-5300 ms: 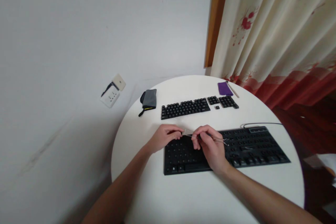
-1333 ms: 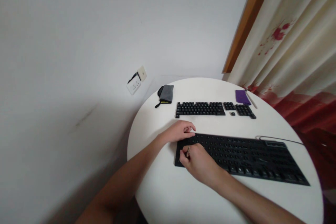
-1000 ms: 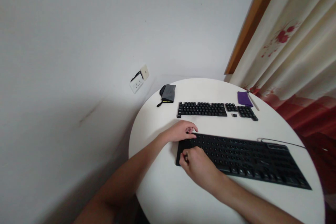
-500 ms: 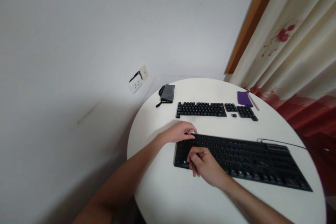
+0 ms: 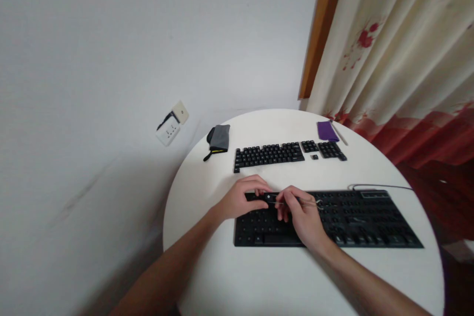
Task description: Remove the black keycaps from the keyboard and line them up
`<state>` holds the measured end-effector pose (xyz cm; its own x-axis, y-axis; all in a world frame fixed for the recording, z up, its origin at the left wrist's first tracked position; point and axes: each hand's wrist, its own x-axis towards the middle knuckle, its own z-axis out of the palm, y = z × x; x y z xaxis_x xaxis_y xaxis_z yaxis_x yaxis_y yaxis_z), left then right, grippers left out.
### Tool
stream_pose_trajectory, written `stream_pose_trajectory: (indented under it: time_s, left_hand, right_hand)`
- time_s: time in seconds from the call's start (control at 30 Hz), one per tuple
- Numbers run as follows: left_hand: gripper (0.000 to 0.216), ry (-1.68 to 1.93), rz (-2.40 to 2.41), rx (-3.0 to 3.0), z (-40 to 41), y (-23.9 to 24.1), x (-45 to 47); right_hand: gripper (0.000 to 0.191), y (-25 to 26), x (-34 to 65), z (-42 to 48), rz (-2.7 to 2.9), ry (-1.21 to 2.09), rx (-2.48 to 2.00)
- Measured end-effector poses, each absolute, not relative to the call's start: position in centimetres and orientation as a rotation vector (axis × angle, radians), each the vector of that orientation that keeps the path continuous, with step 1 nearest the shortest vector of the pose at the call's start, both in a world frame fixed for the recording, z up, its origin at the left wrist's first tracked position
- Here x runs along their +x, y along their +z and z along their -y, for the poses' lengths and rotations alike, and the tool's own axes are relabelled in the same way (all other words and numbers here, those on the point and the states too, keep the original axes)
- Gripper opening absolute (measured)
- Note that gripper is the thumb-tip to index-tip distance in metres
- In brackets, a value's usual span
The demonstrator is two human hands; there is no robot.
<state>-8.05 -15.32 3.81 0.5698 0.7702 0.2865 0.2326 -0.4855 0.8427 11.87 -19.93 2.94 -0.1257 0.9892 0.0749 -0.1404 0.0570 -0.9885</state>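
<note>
A black keyboard [image 5: 351, 224] lies on the white round table, with many keycaps off its left part. Above its upper left area, a small black keycap [image 5: 268, 197] with a white logo sits between the thumb and fingers of my left hand [image 5: 242, 197], which is closed on it. My right hand [image 5: 301, 212] is closed around a thin wire keycap puller [image 5: 309, 202], its wire end reaching the keycap. The right fingers partly hide the puller, and the right hand covers some of the keyboard.
Loose black keycaps [image 5: 268, 155] stand in keyboard order behind the keyboard. A grey pouch [image 5: 221, 137] lies at the back left, a purple cloth [image 5: 327, 131] and a thin stick [image 5: 340, 134] at the back right. The keyboard cable [image 5: 385, 186] runs off right.
My right hand has risen from the keyboard's lower left to beside my left hand, bringing the puller and keycap there. My left fingers have closed on the keycap. The view has shifted right.
</note>
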Motion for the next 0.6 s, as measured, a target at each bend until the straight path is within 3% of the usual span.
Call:
stream_pose_trajectory:
  time_s: [0.4,0.6]
  left_hand:
    - [0.017,0.943,-0.884,2.07,15.6,3.3,-7.5]
    - [0.015,1.149,-1.512,2.06,13.0,2.3,-10.0]
  right_hand:
    - [0.036,2.2,11.5,20.2,1.327,1.215,-1.091]
    - [0.035,1.7,11.5,20.2,1.329,1.22,-1.093]
